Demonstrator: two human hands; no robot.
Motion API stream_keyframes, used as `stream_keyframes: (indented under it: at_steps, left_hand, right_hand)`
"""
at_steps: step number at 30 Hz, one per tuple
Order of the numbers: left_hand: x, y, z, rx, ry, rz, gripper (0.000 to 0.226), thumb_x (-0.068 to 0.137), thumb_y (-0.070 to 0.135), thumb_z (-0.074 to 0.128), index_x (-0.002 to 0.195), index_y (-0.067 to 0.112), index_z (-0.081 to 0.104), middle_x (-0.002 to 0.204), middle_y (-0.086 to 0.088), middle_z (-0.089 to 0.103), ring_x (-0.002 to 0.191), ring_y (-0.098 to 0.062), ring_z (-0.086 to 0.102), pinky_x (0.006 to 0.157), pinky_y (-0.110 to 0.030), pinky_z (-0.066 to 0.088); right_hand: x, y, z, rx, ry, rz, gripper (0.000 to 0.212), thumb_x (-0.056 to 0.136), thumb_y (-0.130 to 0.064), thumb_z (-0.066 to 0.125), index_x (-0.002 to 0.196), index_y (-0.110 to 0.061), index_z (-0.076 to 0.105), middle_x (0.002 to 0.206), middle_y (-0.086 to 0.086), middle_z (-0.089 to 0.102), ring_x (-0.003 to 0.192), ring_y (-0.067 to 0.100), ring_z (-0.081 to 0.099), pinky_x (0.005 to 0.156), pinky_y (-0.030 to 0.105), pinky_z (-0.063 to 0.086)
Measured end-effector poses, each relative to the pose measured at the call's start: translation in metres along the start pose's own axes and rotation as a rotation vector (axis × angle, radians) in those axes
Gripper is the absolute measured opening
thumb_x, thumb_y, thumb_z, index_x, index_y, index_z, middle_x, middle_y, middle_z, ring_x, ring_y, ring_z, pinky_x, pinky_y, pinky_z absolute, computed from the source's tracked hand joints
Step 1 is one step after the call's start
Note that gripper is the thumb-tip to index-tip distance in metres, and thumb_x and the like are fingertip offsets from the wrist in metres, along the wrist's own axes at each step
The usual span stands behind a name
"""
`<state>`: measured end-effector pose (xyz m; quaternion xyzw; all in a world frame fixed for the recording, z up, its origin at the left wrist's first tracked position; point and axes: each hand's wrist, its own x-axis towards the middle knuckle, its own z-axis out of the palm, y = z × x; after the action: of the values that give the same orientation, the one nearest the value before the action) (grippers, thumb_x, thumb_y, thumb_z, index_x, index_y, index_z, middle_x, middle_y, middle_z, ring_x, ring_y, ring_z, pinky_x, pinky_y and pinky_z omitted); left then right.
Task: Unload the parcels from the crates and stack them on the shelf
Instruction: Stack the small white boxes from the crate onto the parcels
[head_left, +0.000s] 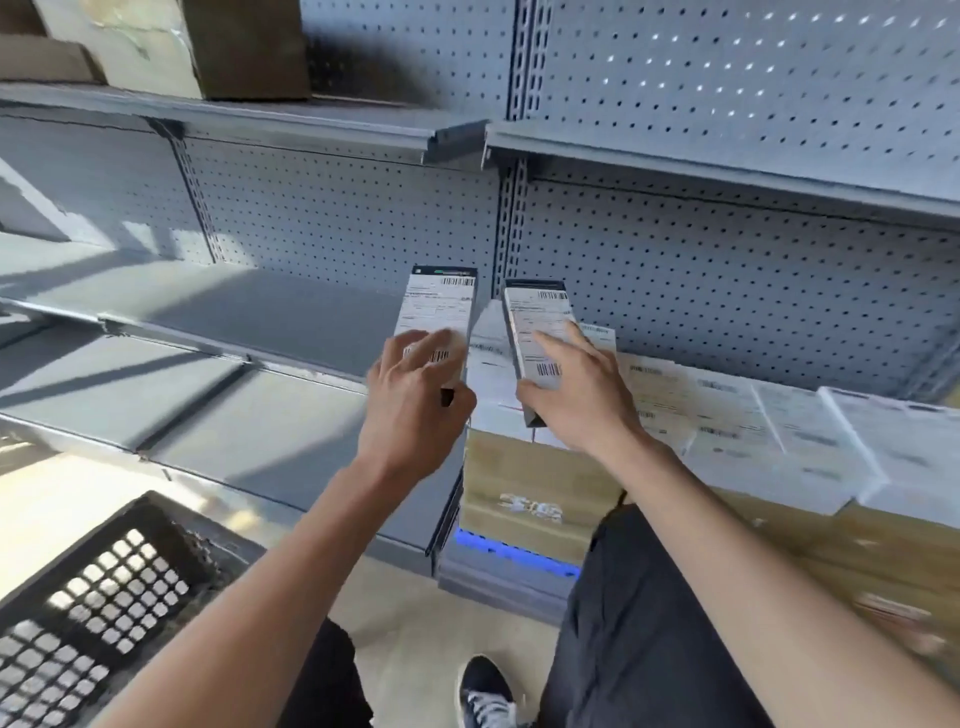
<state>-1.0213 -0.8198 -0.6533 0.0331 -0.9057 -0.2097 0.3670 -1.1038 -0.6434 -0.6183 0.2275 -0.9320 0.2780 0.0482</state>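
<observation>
My left hand (415, 400) grips a narrow dark parcel (441, 306) with a white barcode label, held over the right end of the grey middle shelf (218, 312). My right hand (576, 395) holds a second, similar labelled parcel (535, 322) just to the right, above a row of white-labelled parcels (727, 421) that lie on brown boxes on the right-hand shelf bay. A black plastic crate (93, 613) stands on the floor at the lower left; its inside is mostly out of view.
Cardboard boxes (171, 47) sit on the upper left shelf. Perforated grey back panels and a slotted upright (511, 228) divide the two bays. The lower left shelf (208, 415) juts out towards me. My legs and a dark shoe (485, 691) are at the bottom.
</observation>
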Motion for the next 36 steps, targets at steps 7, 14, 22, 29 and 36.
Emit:
stream_keyframes:
  at_steps: [7,14,22,29,36]
  left_hand:
    - [0.023,0.072,0.055,-0.062,-0.126,0.047,0.018,0.081,0.010,0.063,0.096,0.013,0.072,0.129,0.008,0.063,0.122,-0.026,0.043,0.093,-0.046,0.041]
    - [0.045,0.141,0.120,-0.151,-0.207,0.103,0.024,0.085,0.020,0.061,0.105,0.011,0.072,0.126,0.007,0.065,0.119,-0.026,0.043,0.091,-0.044,0.043]
    - [0.053,0.173,0.174,-0.084,-0.345,0.081,0.017,0.086,0.017,0.058,0.101,0.014,0.066,0.125,0.005,0.063,0.118,-0.025,0.040,0.089,-0.039,0.037]
    - [0.055,0.177,0.194,-0.060,-0.460,0.047,0.020,0.088,0.018,0.057,0.103,0.020,0.070,0.132,0.004,0.061,0.124,-0.026,0.038,0.098,-0.044,0.038]
    - [0.050,0.172,0.206,0.047,-0.523,0.068,0.030,0.097,0.027,0.052,0.118,0.022,0.073,0.148,0.005,0.051,0.138,-0.025,0.032,0.110,-0.044,0.028]
  right_hand:
    - [-0.019,0.067,-0.046,0.027,0.063,0.113,0.066,0.091,-0.043,0.062,0.152,-0.036,0.039,0.165,-0.013,0.021,0.147,0.024,0.025,0.107,0.042,0.038]
    - [-0.032,0.139,-0.084,0.022,0.085,0.250,0.064,0.089,-0.046,0.062,0.150,-0.039,0.043,0.165,-0.014,0.020,0.150,0.022,0.023,0.112,0.042,0.034]
    - [-0.025,0.188,-0.096,-0.004,0.081,0.316,0.061,0.093,-0.043,0.061,0.150,-0.031,0.045,0.155,-0.016,0.036,0.141,0.022,0.032,0.100,0.036,0.039]
    - [-0.004,0.203,-0.080,-0.086,-0.003,0.330,0.060,0.094,-0.049,0.055,0.151,-0.032,0.042,0.160,-0.009,0.031,0.140,0.028,0.034,0.101,0.040,0.042]
    - [0.000,0.217,-0.066,-0.079,-0.024,0.315,0.051,0.100,-0.046,0.051,0.148,-0.029,0.048,0.155,-0.004,0.040,0.138,0.029,0.036,0.106,0.045,0.042]
